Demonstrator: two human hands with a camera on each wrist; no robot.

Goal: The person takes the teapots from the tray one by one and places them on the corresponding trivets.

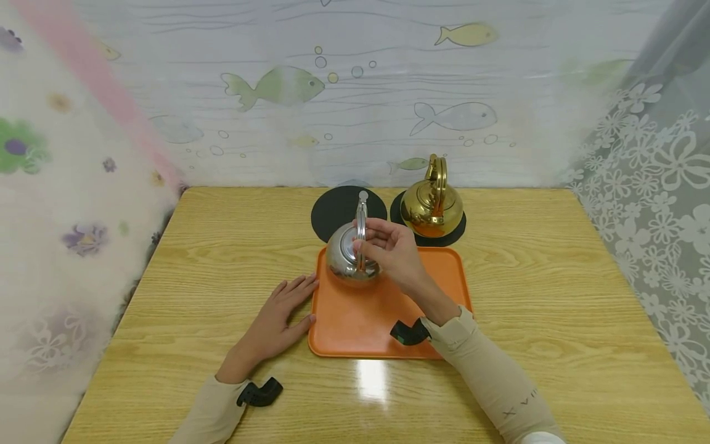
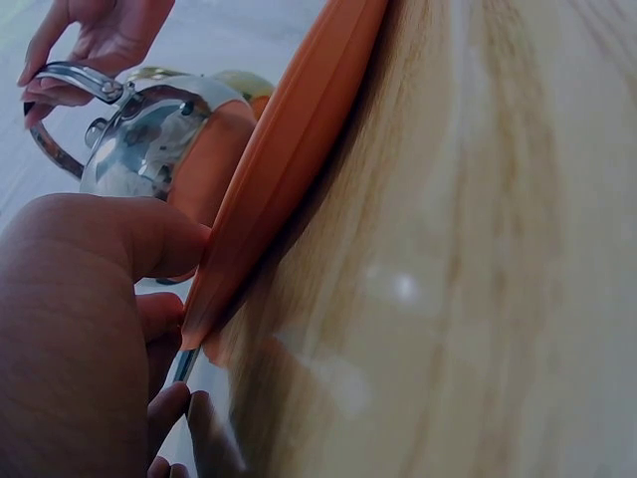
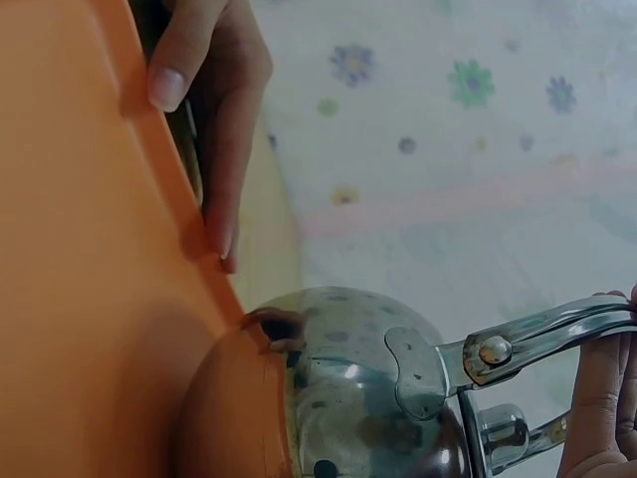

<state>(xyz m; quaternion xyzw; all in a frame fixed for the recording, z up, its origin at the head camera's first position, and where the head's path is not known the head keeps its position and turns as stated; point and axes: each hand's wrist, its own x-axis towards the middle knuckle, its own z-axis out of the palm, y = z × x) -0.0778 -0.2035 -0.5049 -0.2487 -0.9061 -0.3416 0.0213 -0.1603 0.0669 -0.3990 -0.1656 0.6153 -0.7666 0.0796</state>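
Note:
A shiny silver teakettle (image 1: 339, 259) is at the back left part of the orange tray (image 1: 357, 327), its handle standing up. My right hand (image 1: 396, 250) grips that handle (image 3: 557, 334), with the fingers passing under the bar and the thumb on the near side. My left hand (image 1: 277, 320) lies at the tray's left side, fingers extended, thumb and fingertips touching the rim. In the left wrist view, the tray's edge (image 2: 289, 159) runs right by the left fingers. The right wrist view shows the left hand (image 3: 214, 110) along the same rim.
A gold teakettle (image 1: 429, 209) stands on a black round mat (image 1: 458, 229) behind the tray's right side. Another black round mat (image 1: 338, 213) lies behind the silver teakettle. A patterned curtain (image 1: 355, 135) hangs along the back edge of the wooden table (image 1: 532, 277).

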